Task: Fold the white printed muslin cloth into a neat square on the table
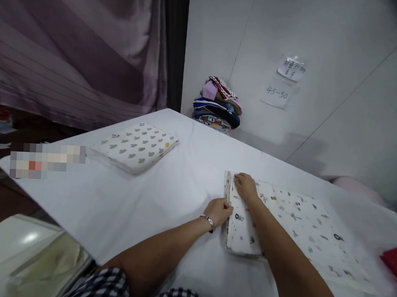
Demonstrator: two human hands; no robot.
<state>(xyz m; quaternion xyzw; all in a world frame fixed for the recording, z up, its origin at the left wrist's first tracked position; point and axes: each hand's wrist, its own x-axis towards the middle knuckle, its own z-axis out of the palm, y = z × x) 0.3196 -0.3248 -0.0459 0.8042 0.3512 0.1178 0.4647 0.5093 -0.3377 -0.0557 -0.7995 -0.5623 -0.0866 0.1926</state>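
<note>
A white printed cloth (294, 220) lies partly folded on the white table (170, 187), its thick folded edge toward the left. My left hand (219, 210) is curled against that folded edge and pinches it; a bracelet sits on the wrist. My right hand (245, 187) rests on top of the fold near its far corner, fingers bent down and pressing on the cloth. Both forearms reach in from the bottom of the view.
A folded white cloth with green and yellow prints (135, 146) lies on the table's left part. A pile of coloured fabrics (218, 106) stands at the far edge against the wall. Paper notes (291, 68) hang on the wall. A red object (395, 261) shows at the right edge.
</note>
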